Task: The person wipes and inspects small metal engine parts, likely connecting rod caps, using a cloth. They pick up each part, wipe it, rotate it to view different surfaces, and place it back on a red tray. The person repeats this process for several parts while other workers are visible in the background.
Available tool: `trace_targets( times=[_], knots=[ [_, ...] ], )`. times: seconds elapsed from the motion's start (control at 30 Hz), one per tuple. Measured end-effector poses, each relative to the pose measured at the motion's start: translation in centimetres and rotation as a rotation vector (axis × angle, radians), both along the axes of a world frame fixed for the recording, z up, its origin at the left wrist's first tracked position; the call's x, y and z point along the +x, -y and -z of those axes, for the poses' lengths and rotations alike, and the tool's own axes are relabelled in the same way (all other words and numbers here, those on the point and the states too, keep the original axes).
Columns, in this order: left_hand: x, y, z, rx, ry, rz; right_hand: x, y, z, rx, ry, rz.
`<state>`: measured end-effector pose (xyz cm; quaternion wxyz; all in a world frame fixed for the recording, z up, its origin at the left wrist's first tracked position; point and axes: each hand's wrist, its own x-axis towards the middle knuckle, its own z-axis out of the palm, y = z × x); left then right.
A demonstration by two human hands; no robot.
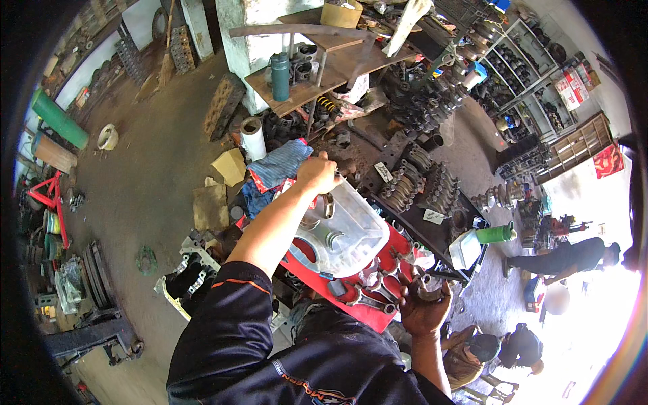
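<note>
My left hand (320, 174) is closed at the far left corner of a clear plastic bin (361, 226); what its fingers grip is hidden. Curved metal bearing shells (327, 206) show beside the bin's left part, just below that hand. On the near right, my right hand (424, 309) has its fingers curled around a curved metal piece (429, 293). Between the hands, a red tabletop (368, 315) carries several connecting rods (370, 299), lying flat near its front edge. A blue cloth (280, 165) is bunched to the left of my left hand.
A dark tray table (466, 243) with crankshaft-like metal parts (439, 189) stands to the right, with a green bottle (496, 234) at its edge. Behind is a wooden shelf (297, 91) with a dark green cylinder (279, 75). Engine castings (185, 277) flank the left. Other people (567, 260) are at the right.
</note>
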<state>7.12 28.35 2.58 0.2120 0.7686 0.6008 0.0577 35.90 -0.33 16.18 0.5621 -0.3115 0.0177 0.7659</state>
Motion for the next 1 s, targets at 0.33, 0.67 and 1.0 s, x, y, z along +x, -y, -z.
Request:
trace_targets(
  times=[0.33, 0.67, 1.0],
  knots=[
    [0.4, 1.2, 0.9, 0.069, 0.092, 0.000, 0.1, 1.9, -1.0, 0.329, 0.326, -0.100],
    [1.3, 2.9, 2.3, 0.270, 0.116, -0.016, -2.4, 0.7, -6.6, 0.480, 0.438, -0.202],
    [4.6, 6.2, -6.1, 0.249, 0.501, -0.157, -1.2, 3.0, -9.2, 0.550, 0.396, -0.162]
  ],
)
